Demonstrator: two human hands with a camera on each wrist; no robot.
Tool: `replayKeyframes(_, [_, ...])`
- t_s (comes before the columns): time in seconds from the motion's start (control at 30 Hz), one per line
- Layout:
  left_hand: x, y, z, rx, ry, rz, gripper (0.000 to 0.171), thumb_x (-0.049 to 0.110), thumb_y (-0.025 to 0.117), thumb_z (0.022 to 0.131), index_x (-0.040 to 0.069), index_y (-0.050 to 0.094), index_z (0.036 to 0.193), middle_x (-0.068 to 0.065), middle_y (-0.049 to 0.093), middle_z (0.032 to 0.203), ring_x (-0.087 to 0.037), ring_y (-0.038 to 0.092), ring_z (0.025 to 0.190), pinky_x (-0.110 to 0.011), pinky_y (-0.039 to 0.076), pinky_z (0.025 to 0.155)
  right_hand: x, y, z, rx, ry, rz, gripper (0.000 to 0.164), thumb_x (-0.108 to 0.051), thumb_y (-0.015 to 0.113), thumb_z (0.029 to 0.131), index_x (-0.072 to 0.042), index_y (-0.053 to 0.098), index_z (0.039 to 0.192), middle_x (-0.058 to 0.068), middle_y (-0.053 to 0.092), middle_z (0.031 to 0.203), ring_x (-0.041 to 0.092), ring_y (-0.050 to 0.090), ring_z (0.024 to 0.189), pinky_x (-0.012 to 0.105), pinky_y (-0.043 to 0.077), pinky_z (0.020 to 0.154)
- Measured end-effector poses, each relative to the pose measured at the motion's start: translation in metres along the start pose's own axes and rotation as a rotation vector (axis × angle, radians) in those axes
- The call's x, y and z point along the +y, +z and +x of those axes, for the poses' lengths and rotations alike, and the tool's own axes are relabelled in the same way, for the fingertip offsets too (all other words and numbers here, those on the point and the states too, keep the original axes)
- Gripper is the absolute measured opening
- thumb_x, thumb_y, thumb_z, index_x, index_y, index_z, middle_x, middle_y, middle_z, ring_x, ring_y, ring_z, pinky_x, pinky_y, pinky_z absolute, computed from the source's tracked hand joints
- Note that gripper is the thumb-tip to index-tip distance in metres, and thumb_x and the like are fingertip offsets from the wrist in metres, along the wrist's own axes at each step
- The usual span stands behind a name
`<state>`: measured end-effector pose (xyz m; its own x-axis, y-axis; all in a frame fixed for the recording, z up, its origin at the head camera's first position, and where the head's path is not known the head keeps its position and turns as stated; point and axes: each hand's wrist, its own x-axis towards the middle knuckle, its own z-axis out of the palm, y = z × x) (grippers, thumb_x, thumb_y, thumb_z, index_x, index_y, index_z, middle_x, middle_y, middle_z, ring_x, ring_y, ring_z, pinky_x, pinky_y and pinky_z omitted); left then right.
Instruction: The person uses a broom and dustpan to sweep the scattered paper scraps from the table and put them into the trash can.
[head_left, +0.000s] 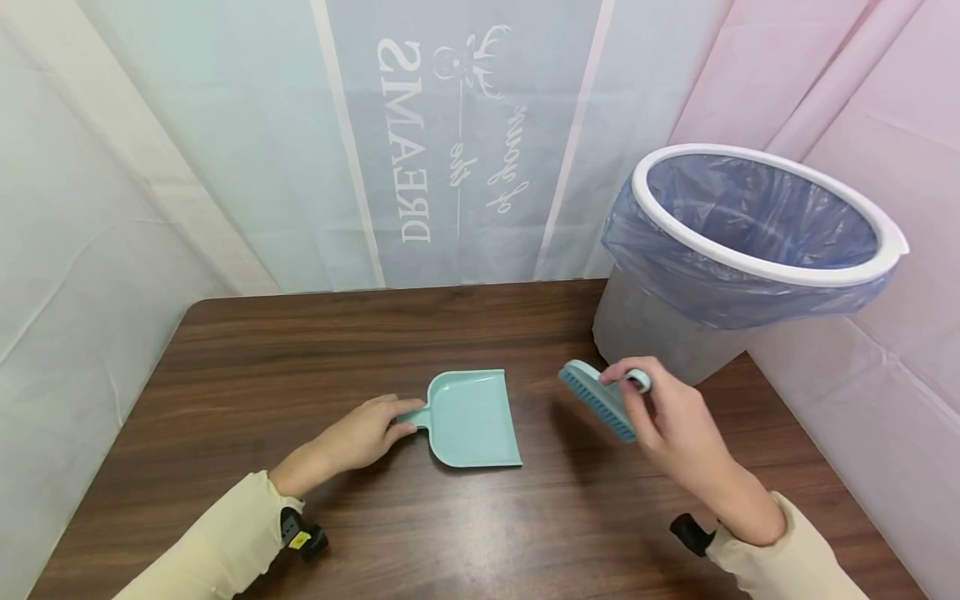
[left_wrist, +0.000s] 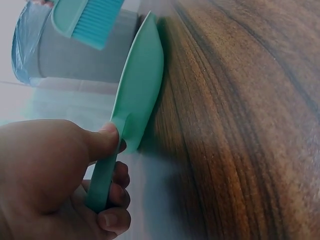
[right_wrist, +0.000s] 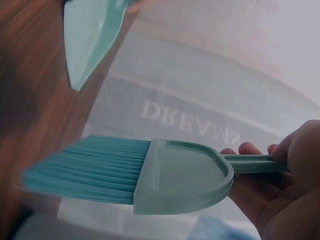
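A mint-green dustpan (head_left: 474,419) lies over the wooden table with its wide lip facing right. My left hand (head_left: 362,435) grips its short handle, thumb on one side and fingers curled round the other in the left wrist view. On the right, my right hand (head_left: 671,417) holds a small matching hand brush (head_left: 597,398) by its handle, raised above the table with a shadow beneath. Blue-green bristles (right_wrist: 90,170) point away from the hand in the right wrist view. A gap separates the brush from the dustpan's lip.
A grey trash bin (head_left: 648,321) with a white rim (head_left: 765,265) and a blue liner bag stands at the table's back right, just beyond the right hand. Printed fabric (head_left: 465,150) hangs behind the brown table (head_left: 300,350), and pale sheets enclose both sides.
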<state>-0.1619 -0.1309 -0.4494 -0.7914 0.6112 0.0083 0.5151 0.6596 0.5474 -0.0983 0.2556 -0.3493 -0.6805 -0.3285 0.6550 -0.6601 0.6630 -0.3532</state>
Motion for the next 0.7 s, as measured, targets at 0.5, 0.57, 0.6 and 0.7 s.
replayKeyframes(0.5, [0.005, 0.0, 0.007, -0.023, 0.002, -0.003, 0.038, 0.018, 0.064, 0.102, 0.003, 0.062, 0.137, 0.003, 0.062, 0.098, -0.01, 0.053, 0.085, -0.034, 0.05, 0.077, -0.021, 0.071, 0.01, -0.225, -0.413, 0.042, 0.022, -0.014, 0.039, 0.108, -0.004, 0.059, 0.111, 0.003, 0.067, 0.104, 0.014, 0.067, 0.092, 0.025, 0.058, 0.078])
replayKeyframes(0.57, [0.004, 0.001, 0.008, -0.024, 0.004, 0.001, 0.038, 0.018, 0.064, 0.102, 0.003, 0.062, 0.137, 0.002, 0.062, 0.098, -0.01, 0.054, 0.086, -0.034, 0.05, 0.077, -0.024, 0.081, 0.008, -0.254, -0.488, 0.025, 0.018, -0.008, 0.041, 0.105, -0.004, 0.057, 0.112, 0.003, 0.066, 0.106, 0.015, 0.067, 0.093, 0.025, 0.058, 0.079])
replayKeyframes(0.6, [0.004, 0.001, 0.008, -0.025, 0.003, 0.001, 0.038, 0.018, 0.064, 0.102, 0.003, 0.062, 0.137, 0.002, 0.062, 0.098, -0.01, 0.054, 0.086, -0.035, 0.05, 0.077, -0.025, 0.085, 0.007, -0.267, -0.526, 0.014, 0.018, -0.006, 0.042, 0.104, -0.004, 0.057, 0.112, 0.004, 0.066, 0.108, 0.015, 0.067, 0.095, 0.025, 0.058, 0.081])
replayKeyframes(0.7, [0.003, 0.002, 0.009, -0.021, 0.01, 0.004, 0.038, 0.017, 0.064, 0.102, 0.003, 0.062, 0.137, 0.002, 0.062, 0.099, -0.011, 0.055, 0.086, -0.036, 0.051, 0.078, -0.029, 0.098, 0.004, -0.308, -0.607, -0.027, 0.018, -0.004, 0.042, 0.103, -0.005, 0.056, 0.114, 0.004, 0.065, 0.112, 0.015, 0.067, 0.102, 0.026, 0.057, 0.088])
